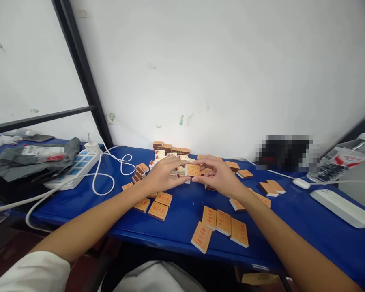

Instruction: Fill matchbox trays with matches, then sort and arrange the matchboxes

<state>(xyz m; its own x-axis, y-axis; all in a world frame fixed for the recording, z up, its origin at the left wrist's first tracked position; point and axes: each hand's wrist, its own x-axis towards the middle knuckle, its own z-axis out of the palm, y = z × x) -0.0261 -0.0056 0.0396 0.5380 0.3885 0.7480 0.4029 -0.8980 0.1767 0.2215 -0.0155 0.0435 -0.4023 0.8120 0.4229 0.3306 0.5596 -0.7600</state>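
Observation:
Between my two hands, above the middle of the blue table, is one orange matchbox [192,170] with red print. My left hand [166,172] pinches its left end between thumb and fingers. At its right end, my right hand [217,174] grips it the same way. Behind the hands lie white bundles with red tips [159,154], partly hidden by my fingers. A row of matchboxes [167,147] stands at the back by the wall. More matchboxes [158,210] lie flat below my left wrist, and several others [224,222] lie near the front edge, left of my right forearm.
The blue table [176,227] meets a white wall. At left are a white power strip [79,166], white cables [103,194] and a grey plastic bag [45,156]. To the right are loose matchboxes [272,187], a white oblong device [343,207] and a clear plastic bottle [346,156].

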